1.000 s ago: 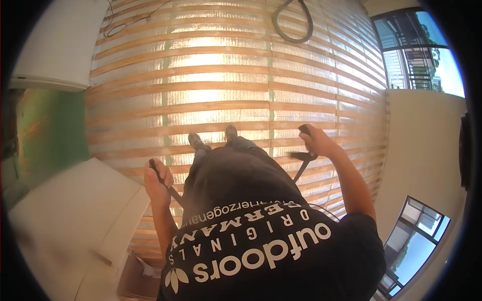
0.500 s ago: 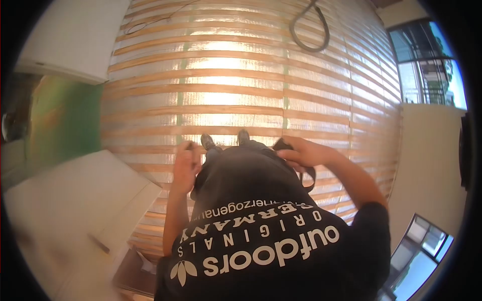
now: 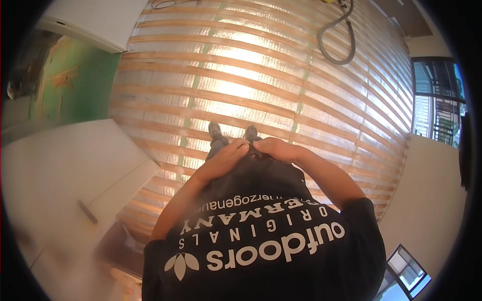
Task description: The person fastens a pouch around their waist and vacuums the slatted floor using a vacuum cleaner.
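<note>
My left hand (image 3: 232, 153) and my right hand (image 3: 275, 149) are close together at waist height, in front of the black shirt (image 3: 271, 236) with white lettering. The fingers of both are closed near the lower edge of the dark clothing. What they hold between them is too small and dark to make out; the strap ends seen earlier are hidden now. Just beyond the hands my shoes (image 3: 215, 131) stand on the slatted floor.
Wooden battens (image 3: 241, 100) run across silvery foil on the floor. A grey hose (image 3: 324, 45) lies in a loop at the upper right, a thin cable (image 3: 175, 4) at the top left. White panels (image 3: 75, 170) stand at the left, windows (image 3: 437, 100) at the right.
Both hands have come inward from the sides and now meet at the waist. The dark straps held apart earlier no longer show. The view has turned, and the hose appears farther right.
</note>
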The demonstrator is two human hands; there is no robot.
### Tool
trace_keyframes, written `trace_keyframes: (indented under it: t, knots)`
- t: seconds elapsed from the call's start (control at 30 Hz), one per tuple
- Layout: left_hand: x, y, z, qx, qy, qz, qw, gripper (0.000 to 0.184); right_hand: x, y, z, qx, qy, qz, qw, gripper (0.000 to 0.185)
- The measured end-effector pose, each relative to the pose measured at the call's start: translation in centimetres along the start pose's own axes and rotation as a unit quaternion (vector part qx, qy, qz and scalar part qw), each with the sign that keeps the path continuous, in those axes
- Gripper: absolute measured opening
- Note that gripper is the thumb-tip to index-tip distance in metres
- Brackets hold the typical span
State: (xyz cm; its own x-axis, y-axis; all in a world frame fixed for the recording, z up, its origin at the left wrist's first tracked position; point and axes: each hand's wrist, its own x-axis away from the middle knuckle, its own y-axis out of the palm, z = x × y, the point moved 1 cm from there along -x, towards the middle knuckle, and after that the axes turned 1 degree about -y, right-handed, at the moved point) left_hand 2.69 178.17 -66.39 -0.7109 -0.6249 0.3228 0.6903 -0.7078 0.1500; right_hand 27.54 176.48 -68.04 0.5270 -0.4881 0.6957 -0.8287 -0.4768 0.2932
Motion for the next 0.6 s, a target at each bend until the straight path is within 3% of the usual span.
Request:
trace_keyframes:
  t: [0.1, 0.43, 0.53, 0.6]
  knots:
    - [-0.3, -0.2, 0.3, -0.036, -0.004, -0.008, 0.999, 0.036, 0.2, 0.0, -1.5, -0.081, 0.1, 0.016, 0.991, 0.05]
    - [-2.2, -1.5, 4.8, -0.128, -0.04, -0.061, 0.989, 0.048, -0.8, -1.3, -1.1, -0.1, 0.1, 0.019, 0.99, 0.057]
    - [-2.8, -1.8, 4.7, -0.18, -0.021, -0.069, 0.981, 0.057, 0.0, -1.1, -3.4, -0.077, 0.112, 0.029, 0.99, 0.06]
    - [-3.2, -1.4, 4.9, -0.155, -0.055, -0.086, 0.983, 0.06, -0.4, -1.7, -3.5, -0.043, 0.101, 0.01, 0.994, 0.064]
